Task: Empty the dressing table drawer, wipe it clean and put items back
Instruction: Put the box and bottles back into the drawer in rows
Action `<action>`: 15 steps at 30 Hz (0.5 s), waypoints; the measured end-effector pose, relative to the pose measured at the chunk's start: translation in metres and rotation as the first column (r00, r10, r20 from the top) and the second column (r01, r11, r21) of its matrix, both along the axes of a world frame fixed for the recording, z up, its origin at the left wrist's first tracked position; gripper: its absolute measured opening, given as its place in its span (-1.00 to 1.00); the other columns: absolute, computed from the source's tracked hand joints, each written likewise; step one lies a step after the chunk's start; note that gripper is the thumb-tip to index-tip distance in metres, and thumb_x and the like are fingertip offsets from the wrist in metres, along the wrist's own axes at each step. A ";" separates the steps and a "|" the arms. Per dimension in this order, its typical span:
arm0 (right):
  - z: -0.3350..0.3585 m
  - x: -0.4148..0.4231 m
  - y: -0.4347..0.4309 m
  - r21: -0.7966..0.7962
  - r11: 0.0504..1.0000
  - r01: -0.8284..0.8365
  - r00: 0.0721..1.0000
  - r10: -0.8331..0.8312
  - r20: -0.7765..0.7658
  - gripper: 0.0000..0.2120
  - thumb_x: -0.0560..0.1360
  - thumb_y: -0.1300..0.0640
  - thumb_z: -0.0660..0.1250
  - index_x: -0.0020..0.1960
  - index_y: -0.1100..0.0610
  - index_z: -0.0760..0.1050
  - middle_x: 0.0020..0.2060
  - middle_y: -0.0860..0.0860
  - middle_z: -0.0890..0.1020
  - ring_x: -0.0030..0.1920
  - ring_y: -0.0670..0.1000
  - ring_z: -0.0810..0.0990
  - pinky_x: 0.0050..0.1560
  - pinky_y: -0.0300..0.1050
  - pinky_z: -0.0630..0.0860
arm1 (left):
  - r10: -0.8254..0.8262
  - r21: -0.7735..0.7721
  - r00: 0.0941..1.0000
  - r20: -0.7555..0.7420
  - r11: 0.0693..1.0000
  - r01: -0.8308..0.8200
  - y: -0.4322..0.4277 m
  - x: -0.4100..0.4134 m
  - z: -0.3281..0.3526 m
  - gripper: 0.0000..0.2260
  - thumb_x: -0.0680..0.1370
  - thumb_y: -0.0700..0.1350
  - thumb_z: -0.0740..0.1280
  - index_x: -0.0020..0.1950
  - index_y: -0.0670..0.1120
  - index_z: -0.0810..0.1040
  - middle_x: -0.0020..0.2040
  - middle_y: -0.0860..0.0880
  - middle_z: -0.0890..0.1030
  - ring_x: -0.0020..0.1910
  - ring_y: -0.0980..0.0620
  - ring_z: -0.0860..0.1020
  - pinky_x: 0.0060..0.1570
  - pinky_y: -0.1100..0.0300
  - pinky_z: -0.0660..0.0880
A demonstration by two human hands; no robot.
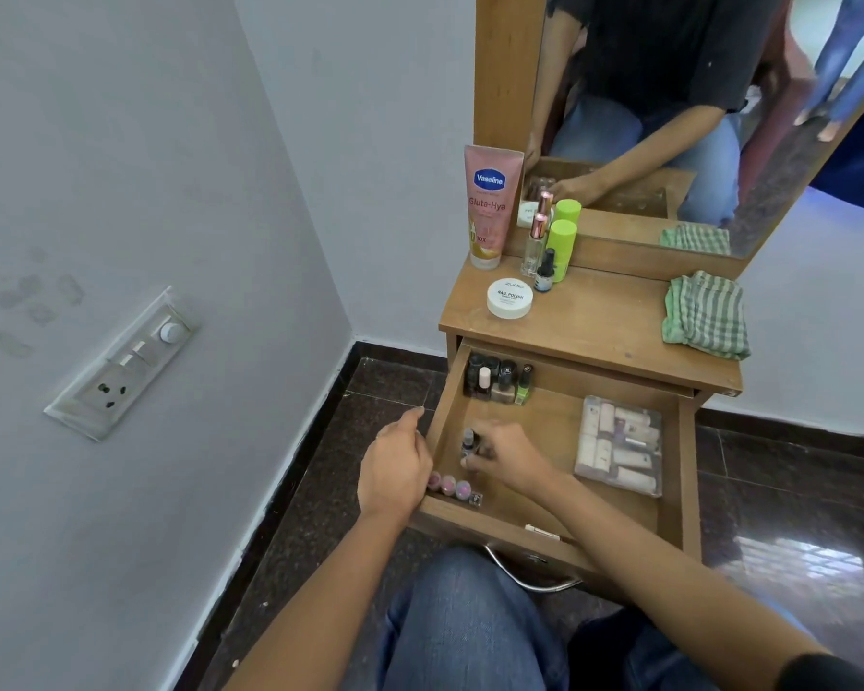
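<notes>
Fingers of the right hand (505, 456) pinch a nail-polish bottle (468, 441) at the drawer's (490, 527) eight o'clock. It should be lifted straight up, clear of the pink pots (448, 485) at its six. Left hand (395, 466) sits at the drawer's left wall, grip unclear. Checked cloth (704, 316) lies at the tabletop's (594, 321) three o'clock.

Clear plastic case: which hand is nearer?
Right. Right hand, gripping a small bottle, is in the drawer just left of the case; left hand is farther left, at the drawer wall.
</notes>
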State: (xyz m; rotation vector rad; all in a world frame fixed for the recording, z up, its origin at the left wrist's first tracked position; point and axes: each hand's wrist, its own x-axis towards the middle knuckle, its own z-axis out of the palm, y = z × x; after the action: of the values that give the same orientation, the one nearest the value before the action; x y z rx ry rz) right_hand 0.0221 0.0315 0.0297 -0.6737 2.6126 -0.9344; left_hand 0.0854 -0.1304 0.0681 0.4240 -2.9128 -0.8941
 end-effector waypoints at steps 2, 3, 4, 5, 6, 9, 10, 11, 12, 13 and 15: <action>-0.001 -0.002 0.000 -0.024 1.000 0.018 1.000 -0.018 0.023 -0.78 0.40 0.19 0.49 -0.06 0.23 0.50 -0.13 0.10 0.60 -0.19 0.04 0.58 -0.13 -0.03 0.55 | 0.000 -0.005 1.000 0.001 1.000 0.000 0.000 0.000 0.000 -0.63 0.65 -0.13 0.12 0.45 0.03 0.41 0.19 -0.08 0.59 0.08 -0.06 0.59 0.02 0.06 0.50; -0.001 -0.003 0.000 -0.040 0.999 0.027 0.999 -0.026 0.041 -0.76 0.38 0.20 0.50 -0.04 0.24 0.52 -0.11 0.10 0.60 -0.19 0.03 0.59 -0.13 -0.04 0.56 | 0.000 -0.006 1.000 0.004 1.000 0.000 0.000 0.001 0.000 -0.63 0.65 -0.13 0.11 0.45 0.03 0.41 0.20 -0.07 0.59 0.08 -0.05 0.59 0.02 0.07 0.49; -0.003 -0.003 0.000 -0.051 0.998 0.030 0.998 -0.027 0.060 -0.75 0.37 0.21 0.51 -0.01 0.23 0.53 -0.09 0.08 0.60 -0.19 0.02 0.60 -0.13 -0.08 0.57 | -0.001 -0.005 1.000 0.004 1.000 0.001 0.000 0.001 0.001 -0.63 0.65 -0.12 0.11 0.45 0.03 0.40 0.20 -0.07 0.59 0.08 -0.04 0.59 0.02 0.07 0.50; -0.004 -0.003 -0.001 -0.058 0.998 0.025 0.997 -0.021 0.074 -0.73 0.36 0.22 0.52 0.00 0.22 0.54 -0.08 0.06 0.59 -0.20 -0.02 0.59 -0.16 -0.17 0.56 | -0.001 -0.002 1.000 0.005 1.000 0.001 0.000 0.001 0.001 -0.63 0.65 -0.12 0.11 0.45 0.03 0.40 0.20 -0.06 0.59 0.07 -0.04 0.59 0.02 0.07 0.50; -0.006 -0.002 -0.001 -0.058 0.998 0.015 0.997 -0.010 0.082 -0.73 0.36 0.23 0.52 0.02 0.21 0.54 -0.08 0.03 0.58 -0.23 -0.07 0.56 -0.21 -0.29 0.52 | -0.001 0.001 1.000 0.005 1.000 0.001 0.000 0.001 0.001 -0.63 0.65 -0.12 0.11 0.45 0.04 0.40 0.20 -0.06 0.59 0.07 -0.03 0.59 0.01 0.08 0.50; -0.010 -0.002 -0.004 -0.047 0.999 -0.006 0.995 0.010 0.096 -0.72 0.35 0.26 0.52 0.02 0.23 0.54 -0.12 -0.02 0.52 -0.32 -0.19 0.46 -0.33 -0.42 0.41 | 0.000 -0.001 1.000 0.008 1.000 0.000 0.000 0.000 0.000 -0.63 0.65 -0.12 0.12 0.45 0.04 0.41 0.20 -0.06 0.59 0.07 -0.03 0.59 0.01 0.07 0.50; -0.010 -0.003 -0.005 -0.049 0.999 -0.008 0.994 0.014 0.104 -0.73 0.35 0.27 0.52 0.00 0.24 0.54 -0.14 -0.01 0.52 -0.33 -0.20 0.45 -0.34 -0.42 0.40 | -0.001 0.000 1.000 0.008 1.000 0.001 0.000 0.000 0.000 -0.64 0.65 -0.12 0.12 0.44 0.04 0.41 0.20 -0.06 0.60 0.07 -0.03 0.59 0.02 0.06 0.51; -0.011 -0.004 -0.006 -0.052 0.999 -0.013 0.994 0.019 0.109 -0.73 0.34 0.28 0.53 -0.01 0.24 0.53 -0.16 0.00 0.52 -0.33 -0.20 0.46 -0.35 -0.42 0.40 | -0.001 0.002 1.000 0.009 1.000 0.001 0.000 0.000 0.000 -0.64 0.65 -0.11 0.12 0.44 0.04 0.41 0.20 -0.06 0.60 0.07 -0.03 0.59 0.03 0.05 0.52; -0.011 -0.005 -0.007 -0.050 0.999 -0.019 0.994 0.024 0.110 -0.72 0.34 0.29 0.53 -0.01 0.25 0.53 -0.16 0.00 0.52 -0.33 -0.18 0.47 -0.35 -0.42 0.41 | 0.000 0.004 1.000 0.010 1.000 0.000 0.000 0.000 0.000 -0.64 0.65 -0.11 0.12 0.44 0.04 0.41 0.19 -0.06 0.60 0.07 -0.03 0.59 0.03 0.04 0.52; -0.011 -0.005 -0.008 -0.043 0.999 -0.027 0.994 0.031 0.108 -0.72 0.33 0.29 0.53 -0.01 0.25 0.52 -0.16 0.01 0.52 -0.32 -0.15 0.48 -0.35 -0.42 0.41 | 0.000 0.006 1.000 0.013 1.000 0.000 0.000 0.000 0.000 -0.64 0.65 -0.11 0.12 0.44 0.04 0.41 0.18 -0.06 0.60 0.06 -0.03 0.59 0.03 0.04 0.53; -0.014 -0.005 -0.012 -0.038 0.999 -0.027 0.995 0.031 0.098 -0.71 0.34 0.30 0.51 0.01 0.23 0.52 -0.13 0.04 0.55 -0.26 -0.05 0.55 -0.29 -0.35 0.47 | -0.001 0.006 1.000 0.013 1.000 0.001 0.000 0.000 -0.001 -0.64 0.65 -0.10 0.11 0.44 0.04 0.41 0.16 -0.05 0.61 0.05 -0.02 0.59 0.02 0.05 0.53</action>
State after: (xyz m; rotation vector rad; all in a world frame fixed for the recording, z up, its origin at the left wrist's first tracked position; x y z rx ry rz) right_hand 0.0167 0.0196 0.0154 -0.6560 2.4991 -0.9832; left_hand 0.0850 -0.1308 0.0676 0.4304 -2.9231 -0.9036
